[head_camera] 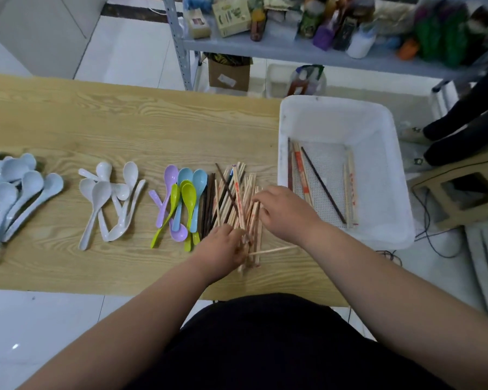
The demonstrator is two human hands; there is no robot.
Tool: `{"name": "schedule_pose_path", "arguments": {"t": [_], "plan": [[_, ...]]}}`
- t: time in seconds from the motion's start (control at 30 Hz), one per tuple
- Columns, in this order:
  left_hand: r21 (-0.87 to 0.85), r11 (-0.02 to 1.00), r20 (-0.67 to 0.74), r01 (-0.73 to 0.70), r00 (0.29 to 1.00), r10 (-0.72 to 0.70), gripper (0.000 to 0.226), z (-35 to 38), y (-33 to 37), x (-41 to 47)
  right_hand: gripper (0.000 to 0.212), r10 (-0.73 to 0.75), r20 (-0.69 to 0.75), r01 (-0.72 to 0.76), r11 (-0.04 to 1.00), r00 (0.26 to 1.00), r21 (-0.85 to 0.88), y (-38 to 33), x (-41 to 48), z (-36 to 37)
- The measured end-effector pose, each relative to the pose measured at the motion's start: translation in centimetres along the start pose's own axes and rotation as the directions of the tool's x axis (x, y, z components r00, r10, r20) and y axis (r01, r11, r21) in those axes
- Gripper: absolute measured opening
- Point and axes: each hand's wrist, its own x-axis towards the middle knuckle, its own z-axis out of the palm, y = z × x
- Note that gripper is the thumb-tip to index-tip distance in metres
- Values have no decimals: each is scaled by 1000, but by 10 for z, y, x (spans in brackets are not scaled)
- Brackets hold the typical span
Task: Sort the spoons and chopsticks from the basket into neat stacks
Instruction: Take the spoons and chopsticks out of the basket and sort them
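The bamboo chopsticks (237, 198) lie piled on the table (124, 122), pointing away from the person. One stray chopstick (273, 249) lies sideways at the near end. The left hand (223, 246) (blurry) curls its fingers round those near ends, and the right hand (285, 212) touches the pile's right side, fingers apart.

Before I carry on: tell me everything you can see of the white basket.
The white basket is a rectangular plastic tub with rounded corners, a thick rolled rim and a finely perforated floor. It stands upright at the right end of the wooden table. Inside lie pale chopsticks along both side walls and one dark chopstick set diagonally. No spoons show in it. The right hand is beside its near left corner; contact cannot be told.
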Motion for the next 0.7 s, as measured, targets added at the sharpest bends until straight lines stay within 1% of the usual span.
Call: {"name": "schedule_pose_path", "arguments": {"t": [0.07, 0.13, 0.17, 0.23, 0.3, 0.37, 0.47, 0.53, 0.57, 0.63, 0.7], "plan": [[-24, 998, 47, -49, 998, 50, 52, 5, 17, 16, 36, -18, -48, 19, 1000, 999, 13, 12, -9, -6], [-20, 996, 112, -81, 990, 83, 50, 9, 29, 30, 38, 36, -71, -32, 998, 997, 54, 26, -16, -11], [13, 994, 160, -106, 982, 103, 47, 11, 33, 34, 38, 85, -72, -79, 994, 994, 75, 34, -19, -13], [109, 978, 289, -176, 947, 138, 42, 17, 39, 37, 38, 176, -68, -169, 981, 982, 99, 55, -28, -15], [209, 940, 396, -270, 902, 171, 43, 26, 44, 33, 38, 239, -64, -231, 966, 969, 113, 74, -40, -14], [274, 888, 456, -370, 863, 220, 43, 35, 49, 29, 41, 302, -23, -297, 946, 953, 127, 91, -52, -10], [287, 849, 534, -443, 810, 242, 31, 44, 60, 29, 44, 357, 45, -360, 924, 933, 131, 106, -64, -4], [305, 843, 568, -443, 795, 213, 28, 46, 67, 31, 45, 361, 62, -366, 922, 930, 128, 109, -64, -2], [311, 850, 569, -424, 800, 191, 27, 47, 70, 31, 46, 357, 67, -362, 924, 932, 126, 110, -63, -1], [296, 889, 527, -350, 836, 154, 27, 48, 73, 29, 45, 345, 76, -353, 928, 935, 123, 109, -61, 0], [189, 946, 452, -263, 879, 154, 22, 44, 70, 27, 44, 340, 80, -348, 929, 937, 129, 111, -61, 1]]}}
